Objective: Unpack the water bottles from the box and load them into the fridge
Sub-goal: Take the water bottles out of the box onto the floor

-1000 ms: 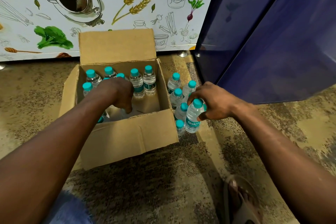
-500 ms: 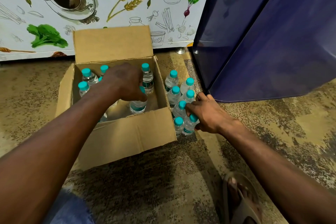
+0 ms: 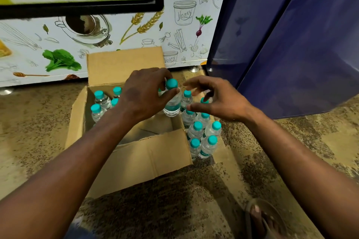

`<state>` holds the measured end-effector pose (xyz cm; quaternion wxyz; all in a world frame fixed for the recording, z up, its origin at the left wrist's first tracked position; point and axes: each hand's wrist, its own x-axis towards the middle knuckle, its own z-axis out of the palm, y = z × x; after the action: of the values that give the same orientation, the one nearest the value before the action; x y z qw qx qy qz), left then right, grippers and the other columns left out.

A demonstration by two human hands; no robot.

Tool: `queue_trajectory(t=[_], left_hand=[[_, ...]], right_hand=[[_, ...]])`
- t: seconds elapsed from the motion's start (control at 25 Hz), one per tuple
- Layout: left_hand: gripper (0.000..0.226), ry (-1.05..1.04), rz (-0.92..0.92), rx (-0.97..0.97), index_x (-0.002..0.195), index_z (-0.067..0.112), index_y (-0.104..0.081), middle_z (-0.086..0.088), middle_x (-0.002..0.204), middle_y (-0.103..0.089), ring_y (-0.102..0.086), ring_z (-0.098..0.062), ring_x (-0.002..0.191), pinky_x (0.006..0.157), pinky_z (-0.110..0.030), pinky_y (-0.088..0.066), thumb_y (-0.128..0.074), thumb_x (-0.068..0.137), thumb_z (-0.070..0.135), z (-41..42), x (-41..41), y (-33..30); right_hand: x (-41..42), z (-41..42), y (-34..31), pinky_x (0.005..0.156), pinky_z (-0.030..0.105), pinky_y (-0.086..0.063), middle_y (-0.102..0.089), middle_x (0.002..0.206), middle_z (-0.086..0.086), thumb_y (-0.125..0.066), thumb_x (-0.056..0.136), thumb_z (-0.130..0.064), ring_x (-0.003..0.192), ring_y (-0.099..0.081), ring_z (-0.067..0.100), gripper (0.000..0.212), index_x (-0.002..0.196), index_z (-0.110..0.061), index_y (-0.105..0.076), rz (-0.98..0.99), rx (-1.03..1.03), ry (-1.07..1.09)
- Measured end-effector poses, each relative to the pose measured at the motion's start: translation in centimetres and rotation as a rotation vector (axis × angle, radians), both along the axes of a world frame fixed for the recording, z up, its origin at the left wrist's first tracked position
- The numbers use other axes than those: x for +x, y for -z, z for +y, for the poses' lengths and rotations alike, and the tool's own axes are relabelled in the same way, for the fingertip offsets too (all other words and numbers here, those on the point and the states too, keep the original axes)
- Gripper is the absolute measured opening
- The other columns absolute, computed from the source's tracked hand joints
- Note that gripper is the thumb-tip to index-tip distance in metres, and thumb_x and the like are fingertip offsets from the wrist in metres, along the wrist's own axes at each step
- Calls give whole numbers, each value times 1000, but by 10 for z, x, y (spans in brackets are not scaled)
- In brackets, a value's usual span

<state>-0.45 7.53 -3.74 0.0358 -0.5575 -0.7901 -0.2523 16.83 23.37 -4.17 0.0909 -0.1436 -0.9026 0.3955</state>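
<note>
Speckled floor (image 3: 252,161) underfoot, the left hand (image 3: 143,95) pinches a water bottle (image 3: 172,101) above the cardboard box (image 3: 139,157) while the spread right hand (image 3: 217,99) should take its body firmly, clear of the standing bottles (image 3: 202,137).

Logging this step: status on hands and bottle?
Left hand grips bottle over box. Right hand open, reaching in. Nothing blocking.

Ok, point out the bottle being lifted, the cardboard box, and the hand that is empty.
Lifted bottle (image 3: 172,106), head view, on its label band.
Cardboard box (image 3: 139,161), head view, on its front wall.
Right hand (image 3: 223,101), head view, on the back of the hand.
</note>
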Motion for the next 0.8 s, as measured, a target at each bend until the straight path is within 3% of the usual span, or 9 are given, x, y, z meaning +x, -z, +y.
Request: queue_trajectory(t=[0.12,0.28,0.36,0.48,0.64,0.8], left_hand=[[35,44,13,70,114,20,-64,2,96,-69,-62,-18,82,69,-32,-47,-65,91,45,0,2,-3],[34,48,-36,152,113,18,-65,0,96,-69,-62,-17,82,68,-33,-51,-65,92,44,0,6,-4],[36,17,-59,176,109,18,-65,2,92,-68,-62,-15,80,67,-35,-52,-65,90,49,0,5,-4],[40,-91,-34,189,97,20,-61,9,78,-61,-58,-12,69,59,-34,-49,-63,88,59,0,2,-5],[43,-198,12,213,84,20,-54,12,65,-50,-52,-12,60,53,-32,-44,-62,87,62,4,6,-11],[42,-151,-226,281,81,21,-60,9,70,-61,-60,-8,62,57,-35,-50,-61,86,63,4,-6,-13]], right_hand=[[-23,-4,0,91,27,-55,-60,133,-16,-83,80,-41,120,-57,1,71,142,-35,-49,13,15,-45],[-47,-7,-4,86,36,-58,-68,116,-13,-81,75,-48,103,-65,5,58,127,-29,-63,68,41,-72],[-52,-6,-6,86,36,-59,-67,112,-8,-84,74,-42,100,-65,8,53,122,-26,-66,91,42,-60],[-55,-5,-7,88,37,-59,-68,114,-9,-87,75,-31,103,-67,9,55,124,-25,-61,123,-15,-94],[-63,-13,-5,77,37,-60,-70,102,-9,-90,68,-41,94,-68,9,59,114,-23,-58,162,35,-117],[-65,-2,1,80,47,-60,-70,105,-5,-91,68,-38,97,-70,16,53,112,-25,-64,171,-100,-103]])
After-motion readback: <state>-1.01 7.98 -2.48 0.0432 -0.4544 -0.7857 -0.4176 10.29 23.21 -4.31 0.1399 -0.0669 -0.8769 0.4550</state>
